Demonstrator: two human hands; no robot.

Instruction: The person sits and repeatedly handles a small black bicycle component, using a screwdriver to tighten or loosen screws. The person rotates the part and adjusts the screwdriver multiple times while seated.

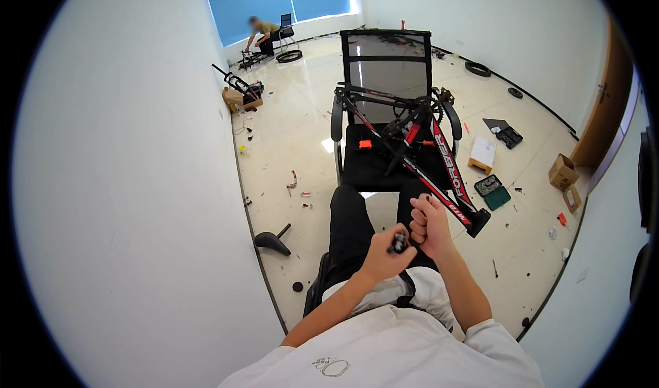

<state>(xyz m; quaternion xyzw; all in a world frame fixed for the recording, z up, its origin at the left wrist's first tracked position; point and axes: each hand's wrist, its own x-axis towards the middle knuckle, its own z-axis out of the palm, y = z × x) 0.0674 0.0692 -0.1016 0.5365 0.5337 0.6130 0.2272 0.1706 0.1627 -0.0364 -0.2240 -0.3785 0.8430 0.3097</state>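
Above my lap, my left hand [386,257] is closed around a small black and silver part [398,242], whose exact kind is too small to make out. Close beside it on the right, my right hand [431,229] is curled into a fist with the thumb on top; whatever its fingers hold is hidden. Just beyond my hands, a black, red and white bicycle frame [449,160] rests tilted across a black mesh office chair [357,170], its front end pointing toward me. Its crank and chainring [432,106] lie near the backrest.
An orange item [365,144] lies on the chair seat. A saddle [274,242] is on the floor at left. Toolboxes [495,194] and cardboard boxes [564,173] stand at right, with scattered small parts. Farther back, a person [266,34] bends over bicycle parts near a tire [289,56].
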